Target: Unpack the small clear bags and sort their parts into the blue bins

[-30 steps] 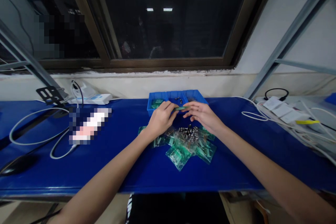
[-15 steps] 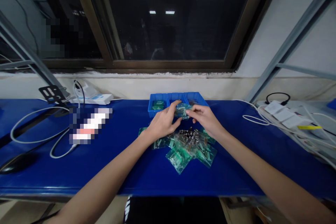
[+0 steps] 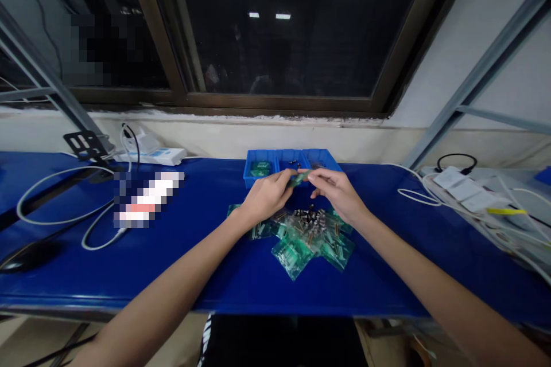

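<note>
The left hand (image 3: 267,195) pinches the left end of a green packet (image 3: 298,180) between thumb and fingers, its back turned up toward the camera. The right hand (image 3: 332,185) grips the same packet near its 2 o'clock edge, thumb and index finger drawn in narrow on it, the other fingers loosely curled beneath. The packet is tilted and partly covered by fingers, so its contents cannot be made out.

Taking that packet as the clock's centre, a blue three-compartment bin (image 3: 250,182) stands at 12 o'clock, just beyond the hands. Its left compartment contains green packets (image 3: 260,169); a few small dark parts (image 3: 295,163) show in the middle one, and the contents of the right one are too small to tell.

At 6 o'clock, below the hands, a spread of clear-and-green bags (image 3: 293,253) lies overlapping on the blue surface (image 3: 241,292), with pale strip-like pieces showing through the plastic. Small black-and-silver parts (image 3: 310,215) are heaped toward the spread's 12 o'clock side.

Near 9 o'clock, well apart, a white power strip (image 3: 166,156) sits by the wall. At 3 o'clock are white adapters (image 3: 462,186) among cables, with a yellow strip (image 3: 507,211) beside them.
</note>
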A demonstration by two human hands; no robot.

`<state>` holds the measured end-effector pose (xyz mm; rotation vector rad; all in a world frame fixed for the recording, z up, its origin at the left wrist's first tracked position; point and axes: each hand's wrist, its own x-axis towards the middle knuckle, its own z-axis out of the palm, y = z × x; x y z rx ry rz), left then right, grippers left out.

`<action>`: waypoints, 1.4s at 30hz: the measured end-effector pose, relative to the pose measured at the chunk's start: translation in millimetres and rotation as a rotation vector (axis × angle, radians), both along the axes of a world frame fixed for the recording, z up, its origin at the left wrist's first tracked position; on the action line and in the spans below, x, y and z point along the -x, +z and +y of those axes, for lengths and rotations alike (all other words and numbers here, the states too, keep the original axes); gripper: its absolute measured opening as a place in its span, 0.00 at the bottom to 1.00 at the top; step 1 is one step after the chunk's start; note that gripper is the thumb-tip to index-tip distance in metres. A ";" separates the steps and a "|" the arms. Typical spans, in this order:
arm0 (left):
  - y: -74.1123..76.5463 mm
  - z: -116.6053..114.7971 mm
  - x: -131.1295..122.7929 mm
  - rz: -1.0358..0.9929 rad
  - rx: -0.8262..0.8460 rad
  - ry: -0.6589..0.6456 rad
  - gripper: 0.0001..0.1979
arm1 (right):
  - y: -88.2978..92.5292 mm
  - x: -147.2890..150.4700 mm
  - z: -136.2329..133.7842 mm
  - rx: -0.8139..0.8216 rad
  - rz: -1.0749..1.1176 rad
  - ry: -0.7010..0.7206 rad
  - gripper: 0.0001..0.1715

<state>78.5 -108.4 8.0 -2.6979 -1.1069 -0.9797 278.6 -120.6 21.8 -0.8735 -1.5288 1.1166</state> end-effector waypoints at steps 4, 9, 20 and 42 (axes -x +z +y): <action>-1.8 2.4 -0.9 -0.158 -0.035 0.063 0.26 | -0.6 -0.3 0.6 -0.023 -0.052 -0.016 0.12; 0.6 1.4 -0.6 -0.179 -0.051 0.055 0.22 | -4.1 0.2 1.8 0.010 -0.031 -0.019 0.13; 3.1 -1.2 -1.4 -0.058 -0.040 0.011 0.18 | -19.2 -0.3 11.3 -0.028 -0.131 -0.065 0.19; 0.1 -3.7 -4.1 0.022 0.077 -0.064 0.36 | -8.9 7.8 -9.4 -0.486 -0.507 -0.221 0.10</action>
